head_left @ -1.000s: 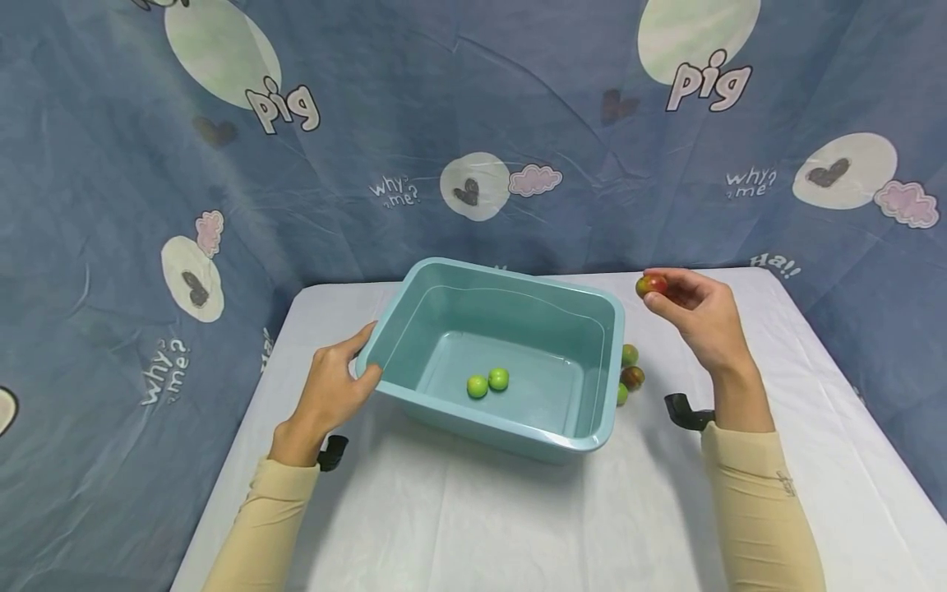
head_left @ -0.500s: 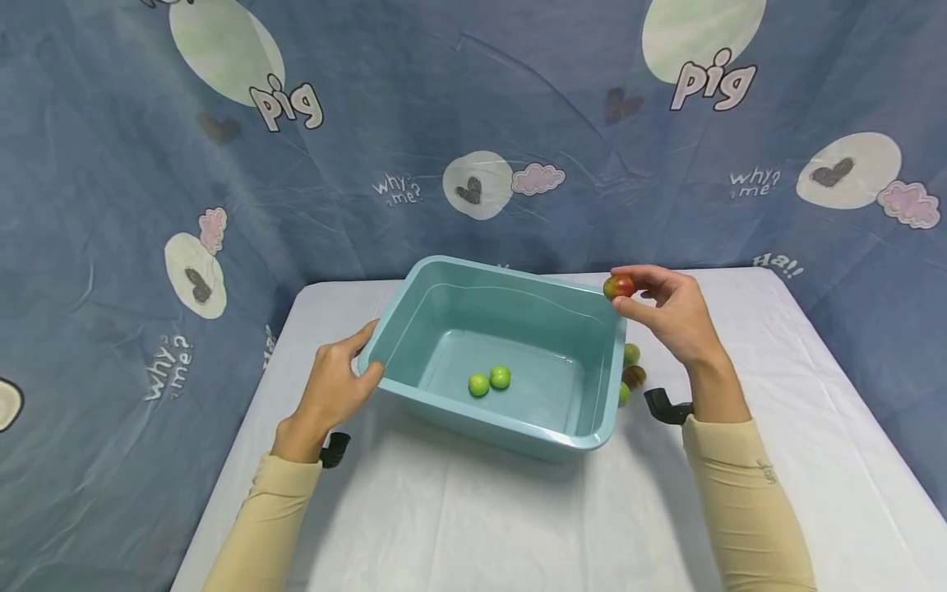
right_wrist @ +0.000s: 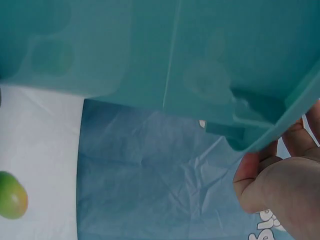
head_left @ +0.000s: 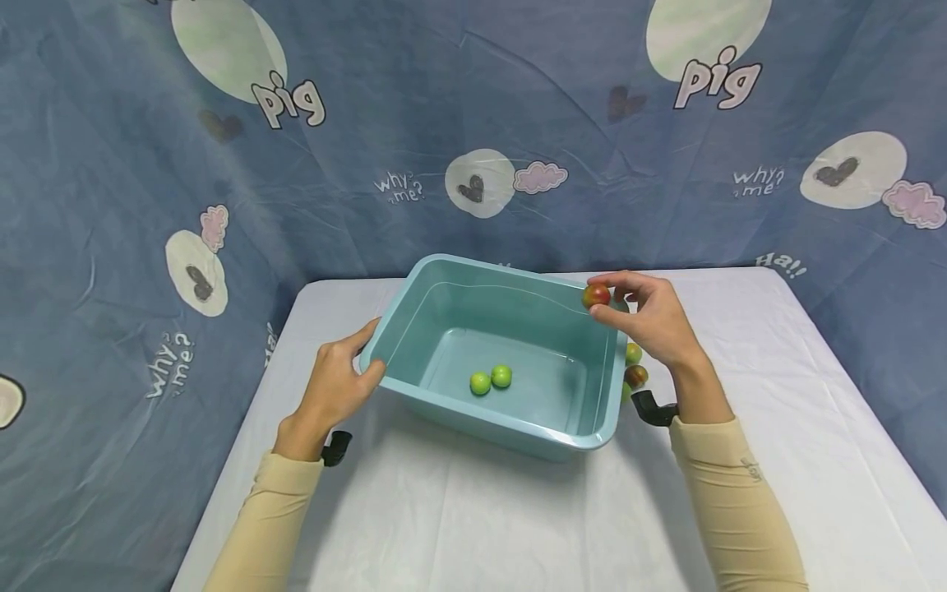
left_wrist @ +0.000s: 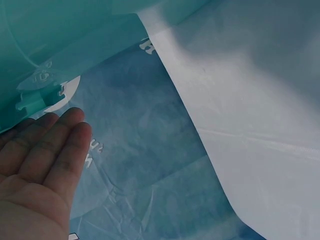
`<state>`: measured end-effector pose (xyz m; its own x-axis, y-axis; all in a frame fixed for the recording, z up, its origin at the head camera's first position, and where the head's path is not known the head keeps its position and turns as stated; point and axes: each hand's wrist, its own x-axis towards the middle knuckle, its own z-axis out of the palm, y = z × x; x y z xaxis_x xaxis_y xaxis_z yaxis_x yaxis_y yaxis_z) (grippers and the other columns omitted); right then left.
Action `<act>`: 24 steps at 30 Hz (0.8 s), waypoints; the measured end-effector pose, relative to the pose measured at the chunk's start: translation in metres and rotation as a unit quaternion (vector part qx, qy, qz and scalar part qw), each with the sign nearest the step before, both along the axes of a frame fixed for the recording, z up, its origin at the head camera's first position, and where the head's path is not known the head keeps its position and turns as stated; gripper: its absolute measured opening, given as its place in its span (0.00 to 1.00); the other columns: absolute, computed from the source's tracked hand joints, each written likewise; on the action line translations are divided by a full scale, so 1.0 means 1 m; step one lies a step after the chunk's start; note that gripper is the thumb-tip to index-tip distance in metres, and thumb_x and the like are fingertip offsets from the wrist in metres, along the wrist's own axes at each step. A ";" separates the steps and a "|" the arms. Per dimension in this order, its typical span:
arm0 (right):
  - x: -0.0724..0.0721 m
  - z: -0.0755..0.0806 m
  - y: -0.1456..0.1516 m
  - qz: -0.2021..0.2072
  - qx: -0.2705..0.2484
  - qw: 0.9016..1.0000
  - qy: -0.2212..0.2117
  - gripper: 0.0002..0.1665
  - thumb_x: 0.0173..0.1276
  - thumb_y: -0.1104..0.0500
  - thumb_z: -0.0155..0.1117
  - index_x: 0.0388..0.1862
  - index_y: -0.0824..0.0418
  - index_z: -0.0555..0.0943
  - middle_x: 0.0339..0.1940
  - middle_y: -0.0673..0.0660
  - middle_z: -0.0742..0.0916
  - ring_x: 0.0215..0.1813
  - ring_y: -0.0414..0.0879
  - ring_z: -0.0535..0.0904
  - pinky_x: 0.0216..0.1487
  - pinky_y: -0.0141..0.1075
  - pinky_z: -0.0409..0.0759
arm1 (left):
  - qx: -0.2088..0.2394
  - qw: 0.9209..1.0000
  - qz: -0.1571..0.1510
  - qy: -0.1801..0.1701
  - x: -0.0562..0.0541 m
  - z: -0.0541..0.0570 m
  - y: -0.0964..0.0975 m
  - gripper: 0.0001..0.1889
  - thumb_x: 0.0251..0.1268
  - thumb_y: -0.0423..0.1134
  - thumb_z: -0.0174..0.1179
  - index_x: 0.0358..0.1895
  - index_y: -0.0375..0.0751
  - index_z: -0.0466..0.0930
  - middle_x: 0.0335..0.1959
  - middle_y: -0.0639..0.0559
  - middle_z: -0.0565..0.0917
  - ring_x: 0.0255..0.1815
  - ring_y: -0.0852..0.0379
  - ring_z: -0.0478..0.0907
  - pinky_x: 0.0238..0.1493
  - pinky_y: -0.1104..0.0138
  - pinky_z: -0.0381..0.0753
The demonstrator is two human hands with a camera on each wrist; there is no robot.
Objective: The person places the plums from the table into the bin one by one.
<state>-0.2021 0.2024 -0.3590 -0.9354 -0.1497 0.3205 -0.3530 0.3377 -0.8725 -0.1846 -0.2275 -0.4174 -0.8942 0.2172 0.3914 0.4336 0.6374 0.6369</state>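
Note:
A teal plastic basin [head_left: 481,414] sits mid-table in the head view, with two small bright green fruits [head_left: 480,383] on its floor. My left hand [head_left: 336,382] grips its left rim, thumb on top; the left wrist view shows those fingers [left_wrist: 65,160] lying along the outside. Over the basin's back right corner, my right hand [head_left: 651,321] pinches a small round red-and-green fruit [head_left: 596,296] between thumb and fingers. In the right wrist view the right hand [right_wrist: 290,180] is partly behind the rim, and the held fruit is hidden.
Several more small fruits lie on the white-covered table [head_left: 503,526] beyond the basin's right wall: a greenish one [head_left: 634,353], a brownish-red one [head_left: 636,376] and a half-hidden green one [head_left: 625,392]. A blue printed cloth [head_left: 370,214] hangs behind the table.
My right hand has moved left with the red-and-green fruit, from right of the basin to over its back right corner. The left hand keeps its grip on the rim.

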 end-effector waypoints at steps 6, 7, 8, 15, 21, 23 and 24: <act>0.005 0.008 -0.008 0.005 0.007 1.000 -0.003 0.19 0.60 0.68 0.72 0.51 0.72 0.86 0.39 0.63 0.88 0.38 0.55 0.74 0.36 0.35 0.71 | 0.002 1.000 0.001 0.004 0.000 -0.001 0.000 0.32 0.55 0.30 0.56 0.68 0.26 0.73 0.61 0.34 0.80 0.58 0.40 0.81 0.54 0.45 0.79; 0.005 0.009 -0.010 0.005 0.007 1.000 -0.004 0.19 0.59 0.69 0.72 0.51 0.72 0.86 0.39 0.64 0.87 0.38 0.56 0.74 0.35 0.35 0.71 | 0.002 1.000 0.001 0.005 0.000 -0.001 0.000 0.32 0.55 0.30 0.56 0.68 0.26 0.73 0.61 0.34 0.80 0.58 0.40 0.81 0.54 0.45 0.79; 0.005 0.009 -0.010 0.004 0.007 1.000 -0.005 0.19 0.58 0.69 0.72 0.50 0.72 0.86 0.38 0.65 0.87 0.38 0.58 0.74 0.35 0.35 0.70 | 0.002 1.000 0.001 0.005 0.000 -0.001 0.000 0.32 0.55 0.30 0.56 0.68 0.26 0.73 0.61 0.34 0.80 0.58 0.41 0.81 0.54 0.45 0.79; 0.005 0.009 -0.012 -0.002 0.013 1.000 0.000 0.20 0.57 0.70 0.73 0.51 0.72 0.86 0.36 0.68 0.84 0.38 0.63 0.72 0.35 0.36 0.70 | 0.000 1.000 0.000 0.010 -0.001 -0.002 0.000 0.32 0.55 0.30 0.56 0.68 0.25 0.73 0.61 0.34 0.80 0.58 0.40 0.81 0.53 0.45 0.79; 0.006 0.010 -0.013 0.001 0.011 1.000 0.001 0.20 0.58 0.69 0.72 0.51 0.73 0.85 0.35 0.67 0.84 0.36 0.55 0.72 0.33 0.36 0.69 | -0.001 1.000 0.003 0.007 -0.001 -0.002 0.000 0.32 0.55 0.31 0.56 0.68 0.26 0.73 0.61 0.34 0.80 0.58 0.40 0.81 0.53 0.45 0.79; 0.005 0.008 -0.012 0.001 0.007 1.000 0.000 0.20 0.58 0.70 0.72 0.51 0.73 0.85 0.35 0.67 0.84 0.35 0.55 0.72 0.33 0.35 0.69 | -0.001 1.000 0.003 0.006 -0.001 -0.003 0.000 0.32 0.55 0.31 0.56 0.68 0.27 0.73 0.61 0.34 0.80 0.58 0.41 0.81 0.53 0.45 0.79; 0.004 0.007 -0.011 0.002 0.005 1.000 0.000 0.20 0.58 0.70 0.72 0.51 0.73 0.85 0.36 0.67 0.85 0.36 0.55 0.72 0.34 0.35 0.69 | 0.000 1.000 0.003 0.006 -0.001 -0.003 -0.001 0.32 0.55 0.31 0.56 0.69 0.27 0.74 0.61 0.35 0.80 0.58 0.41 0.81 0.54 0.45 0.79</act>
